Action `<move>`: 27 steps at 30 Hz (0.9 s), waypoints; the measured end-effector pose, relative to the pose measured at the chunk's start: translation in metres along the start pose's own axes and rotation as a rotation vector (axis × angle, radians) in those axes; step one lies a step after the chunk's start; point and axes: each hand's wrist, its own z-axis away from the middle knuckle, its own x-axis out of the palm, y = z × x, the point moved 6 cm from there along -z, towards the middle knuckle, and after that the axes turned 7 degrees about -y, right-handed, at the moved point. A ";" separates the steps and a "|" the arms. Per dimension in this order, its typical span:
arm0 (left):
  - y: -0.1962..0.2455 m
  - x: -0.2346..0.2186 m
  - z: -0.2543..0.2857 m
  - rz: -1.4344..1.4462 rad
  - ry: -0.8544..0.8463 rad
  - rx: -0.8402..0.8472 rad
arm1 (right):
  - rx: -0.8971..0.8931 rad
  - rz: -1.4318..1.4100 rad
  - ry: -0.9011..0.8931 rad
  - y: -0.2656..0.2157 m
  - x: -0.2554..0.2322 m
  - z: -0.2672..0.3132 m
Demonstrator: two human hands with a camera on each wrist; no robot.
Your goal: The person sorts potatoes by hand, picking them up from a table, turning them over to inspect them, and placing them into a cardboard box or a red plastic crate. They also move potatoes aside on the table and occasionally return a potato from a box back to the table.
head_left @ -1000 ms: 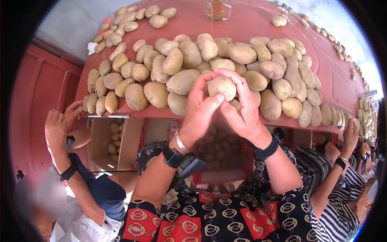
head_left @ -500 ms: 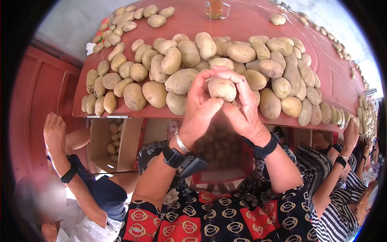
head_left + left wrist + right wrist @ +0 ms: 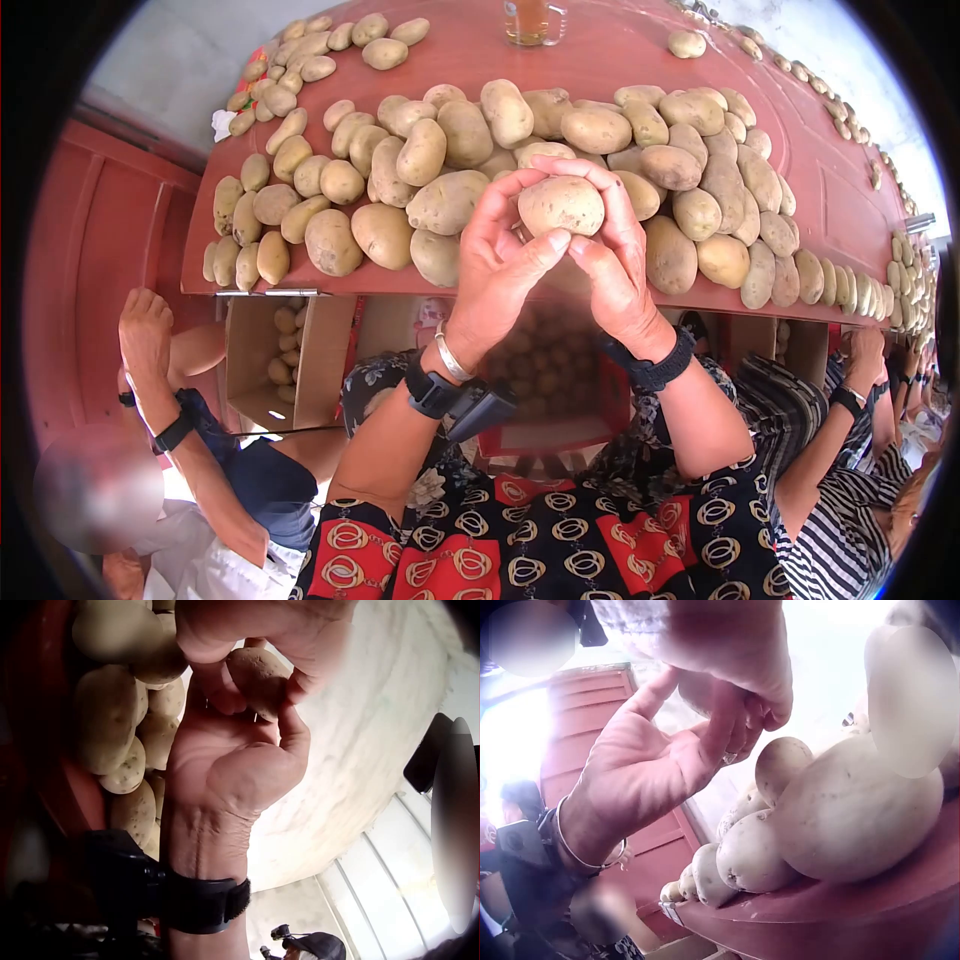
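Between both hands, above the near edge of the table, I hold one tan potato (image 3: 562, 206) speckled with small dark spots. My left hand (image 3: 496, 262) curls round its left side, with the thumb against its lower face. From the other side my right hand (image 3: 622, 268) cups it, fingers behind and thumb tip at the bottom. In the left wrist view the potato (image 3: 259, 679) appears between the fingers of the two hands. The right wrist view leaves it mostly hidden behind the fingers.
A long heap of potatoes (image 3: 462, 130) covers the red table (image 3: 620, 52) just beyond my hands. A glass mug (image 3: 535, 22) stands at the back. Below the table are a cardboard box (image 3: 330, 350) with potatoes and a red-edged container of potatoes (image 3: 540, 370). People sit on both sides.
The potato has turned in my hands, now showing a longer, more oval side. My fingers and thumbs have shifted slightly around it. The neighbour's hand on the left has moved down from the table edge.
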 end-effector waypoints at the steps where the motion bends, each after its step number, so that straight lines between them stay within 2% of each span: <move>1: -0.001 -0.001 0.000 -0.054 -0.009 0.000 | 0.012 -0.043 0.007 0.001 -0.001 0.001; 5: 0.006 -0.004 -0.002 0.067 0.041 0.089 | 0.010 0.048 0.002 0.002 -0.001 0.001; 7: 0.019 -0.002 -0.001 -0.212 0.014 0.270 | 0.007 -0.046 0.038 0.004 -0.002 0.003; 8: 0.021 0.000 0.000 -0.131 0.039 0.300 | 0.007 -0.045 0.037 0.004 -0.003 0.003; 10: 0.020 0.001 -0.002 -0.117 0.065 0.263 | 0.056 0.072 0.064 0.003 -0.005 0.003; 15: 0.022 -0.002 -0.001 -0.231 0.091 0.225 | 0.056 0.011 0.060 0.002 -0.002 0.001; 18: 0.020 -0.004 -0.003 -0.324 0.045 0.237 | 0.048 0.015 0.036 0.001 -0.002 0.002; 20: 0.026 -0.002 0.000 -0.463 0.001 0.368 | 0.025 0.033 0.025 0.002 0.000 -0.001; 21: 0.027 -0.003 0.000 -0.466 0.004 0.369 | 0.035 -0.049 0.016 0.005 -0.001 -0.001; 23: 0.029 0.002 0.006 -0.756 0.014 0.441 | 0.057 -0.126 0.010 0.011 -0.002 0.001; 25: 0.035 0.004 0.006 -0.840 0.048 0.472 | 0.104 -0.414 -0.026 0.017 0.003 0.000; 26: 0.038 0.007 0.006 -0.965 0.027 0.490 | 0.103 -0.415 -0.027 0.017 0.005 -0.001; 27: 0.041 0.010 0.006 -1.093 0.006 0.504 | 0.134 -0.291 0.010 0.018 0.004 -0.001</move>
